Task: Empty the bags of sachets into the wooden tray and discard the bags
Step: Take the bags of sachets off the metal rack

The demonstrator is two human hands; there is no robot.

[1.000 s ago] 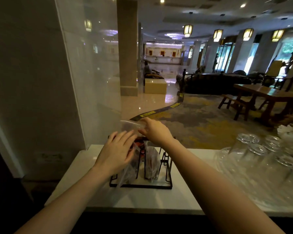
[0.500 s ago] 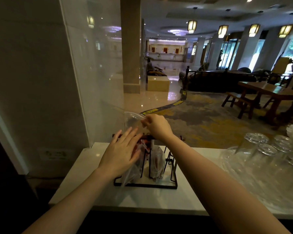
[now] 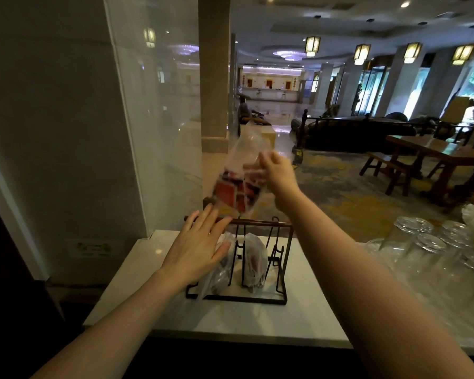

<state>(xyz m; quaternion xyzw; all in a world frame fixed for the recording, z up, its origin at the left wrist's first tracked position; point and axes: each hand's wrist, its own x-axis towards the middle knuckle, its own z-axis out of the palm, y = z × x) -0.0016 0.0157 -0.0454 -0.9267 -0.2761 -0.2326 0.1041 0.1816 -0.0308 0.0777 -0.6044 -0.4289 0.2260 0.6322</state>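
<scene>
My right hand grips a clear plastic bag of red sachets and holds it in the air above a black wire rack on the white counter. Two more clear bags stand in the rack: one on the left, one in the middle. My left hand is flat with fingers spread, resting against the left bag and the rack's top bar. No wooden tray is in view.
Several upturned drinking glasses stand on the white counter at the right. A glass panel and a wall close off the left. Beyond the counter lies a lobby with wooden tables and benches.
My right hand has lifted the bag of red sachets up out of the rack. My left hand stayed low at the rack, fingers spreading over the left bag.
</scene>
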